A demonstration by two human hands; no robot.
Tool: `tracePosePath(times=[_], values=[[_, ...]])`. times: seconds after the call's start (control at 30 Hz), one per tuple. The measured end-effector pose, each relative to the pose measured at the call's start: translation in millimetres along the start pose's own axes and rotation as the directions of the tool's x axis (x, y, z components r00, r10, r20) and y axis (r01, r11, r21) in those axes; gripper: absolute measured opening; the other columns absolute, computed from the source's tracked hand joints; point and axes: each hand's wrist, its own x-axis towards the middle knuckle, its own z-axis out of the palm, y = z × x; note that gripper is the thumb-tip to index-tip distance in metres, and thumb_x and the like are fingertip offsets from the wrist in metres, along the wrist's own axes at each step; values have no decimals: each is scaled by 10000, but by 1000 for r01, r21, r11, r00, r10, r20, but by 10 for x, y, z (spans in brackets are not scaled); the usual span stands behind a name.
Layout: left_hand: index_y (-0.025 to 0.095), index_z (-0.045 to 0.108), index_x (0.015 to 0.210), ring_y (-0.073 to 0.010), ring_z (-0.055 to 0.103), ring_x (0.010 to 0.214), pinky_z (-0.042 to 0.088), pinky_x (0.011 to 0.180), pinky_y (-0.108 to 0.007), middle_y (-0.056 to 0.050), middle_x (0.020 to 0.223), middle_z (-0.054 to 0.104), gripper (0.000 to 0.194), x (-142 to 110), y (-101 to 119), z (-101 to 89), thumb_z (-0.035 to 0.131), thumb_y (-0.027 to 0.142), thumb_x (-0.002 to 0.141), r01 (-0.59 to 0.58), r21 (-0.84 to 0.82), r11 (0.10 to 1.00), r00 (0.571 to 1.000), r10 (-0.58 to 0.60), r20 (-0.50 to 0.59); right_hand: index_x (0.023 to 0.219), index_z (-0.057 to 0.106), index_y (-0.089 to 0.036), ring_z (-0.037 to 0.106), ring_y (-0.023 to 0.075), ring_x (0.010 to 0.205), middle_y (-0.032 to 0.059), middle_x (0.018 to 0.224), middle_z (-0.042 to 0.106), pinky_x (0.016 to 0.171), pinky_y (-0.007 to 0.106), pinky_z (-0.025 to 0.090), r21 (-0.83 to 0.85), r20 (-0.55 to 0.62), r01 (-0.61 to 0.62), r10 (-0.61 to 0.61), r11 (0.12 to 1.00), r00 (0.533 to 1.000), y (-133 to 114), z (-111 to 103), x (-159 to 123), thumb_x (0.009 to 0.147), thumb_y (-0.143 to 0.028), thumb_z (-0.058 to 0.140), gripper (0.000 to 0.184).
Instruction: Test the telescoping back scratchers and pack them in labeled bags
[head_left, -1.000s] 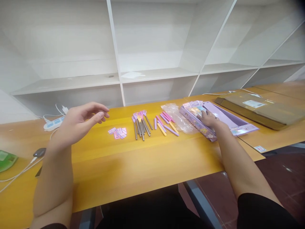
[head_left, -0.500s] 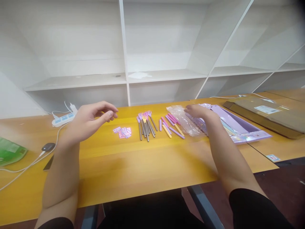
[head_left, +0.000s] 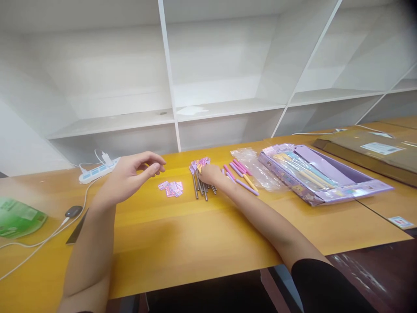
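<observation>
Right hand [head_left: 211, 175] is down on a bunch of metal sticks [head_left: 195, 186] with purple and pink tops, lying mid-desk [head_left: 182, 239]. Its fingertips are hidden, so can't tell if it's gripping any. Left hand [head_left: 130, 176] is just hanging near some little cards [head_left: 173, 190], thumb and fingers apart, nothing in it. Colored tubes [head_left: 236, 169] lie right of the sticks, then a purple box [head_left: 288, 181].

Right sleeve [head_left: 325, 284]: plain black, short, curved hem by the table's [head_left: 182, 243] near edge. Left sleeve [head_left: 85, 311]: I get only a dark sliver. Left hand [head_left: 132, 176] and right hand [head_left: 211, 174] bare, forearms [head_left: 263, 215] too. Black lap clothing [head_left: 208, 293] below that edge; its detail escapes me.
</observation>
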Motion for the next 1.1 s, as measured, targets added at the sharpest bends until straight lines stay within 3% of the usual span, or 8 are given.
tracePosePath(times=[0.23, 0.43, 0.57, 0.67, 0.73, 0.8, 0.93, 1.1], values=[[240, 775, 1123, -210, 767, 971, 599, 837, -337, -57, 1062, 818, 304, 104, -31, 122, 613, 492, 1074, 15, 37, 999, 996, -18, 90, 1401, 674, -161, 707, 259, 1212, 139, 1411, 678, 1033, 470, 629, 86, 7, 34, -34, 996, 999, 68, 21, 22, 1063, -430, 730, 436], [223, 773, 1124, -210, 757, 943, 599, 820, -338, -70, 1049, 817, 349, 171, -64, 183, 606, 525, 1071, 14, 59, 998, 992, -21, 124, 1385, 679, -175, 716, 243, 1180, 113, 1377, 693, 1012, 462, 637, 241, -11, 40, -38, 970, 999, 146, -251, -100, 1069, -442, 722, 416], [227, 758, 1163, -208, 761, 952, 614, 805, -333, -76, 1108, 808, 340, 231, -159, 332, 604, 518, 1078, 45, 25, 999, 983, -49, 178, 929, 738, -99, 754, 233, 880, 174, 962, 774, 763, 325, 613, 362, -68, 76, -55, 929, 996, 270, -581, -367, 1049, -414, 703, 339], [243, 722, 1274, -223, 761, 1024, 623, 795, -332, -95, 1259, 778, 384, 263, -183, 526, 622, 555, 1073, 71, 35, 997, 976, -76, 204, 788, 646, -158, 712, 185, 659, 101, 713, 729, 604, 268, 530, 455, -131, 159, -111, 876, 985, 342, -822, -681, 1041, -363, 626, 326], [263, 676, 1371, -234, 746, 1091, 626, 795, -328, -108, 1368, 738, 451, 262, -159, 641, 651, 587, 1058, 81, 3, 997, 974, -80, 213, 833, 607, -184, 694, 145, 598, 44, 694, 728, 564, 234, 515, 557, -187, 246, -169, 793, 968, 359, -948, -919, 1028, -310, 595, 232], [283, 614, 1464, -231, 736, 1096, 623, 796, -324, -110, 1369, 730, 515, 241, -112, 718, 671, 586, 1052, 83, -92, 992, 963, -56, 262, 845, 592, -192, 701, 134, 578, 31, 717, 747, 542, 225, 527, 708, -243, 356, -263, 610, 934, 353, -1037, -1147, 997, -269, 621, 173], [271, 632, 1423, -178, 715, 930, 601, 814, -306, -51, 1069, 759, 413, 176, -5, 792, 671, 497, 1079, 69, -315, 947, 921, 61, 385, 839, 598, -203, 768, 169, 673, 52, 792, 791, 547, 229, 574, 840, -306, 457, -439, 294, 845, 295, -1108, -1472, 941, -334, 751, 226], [207, 706, 1131, -136, 646, 807, 554, 749, -265, -23, 933, 691, 296, 160, 64, 867, 642, 494, 1092, 50, -417, 908, 916, 125, 381, 851, 621, -207, 808, 199, 787, 50, 822, 800, 611, 253, 633, 866, -346, 473, -487, 163, 802, 235, -1120, -1606, 898, -470, 855, 355]])
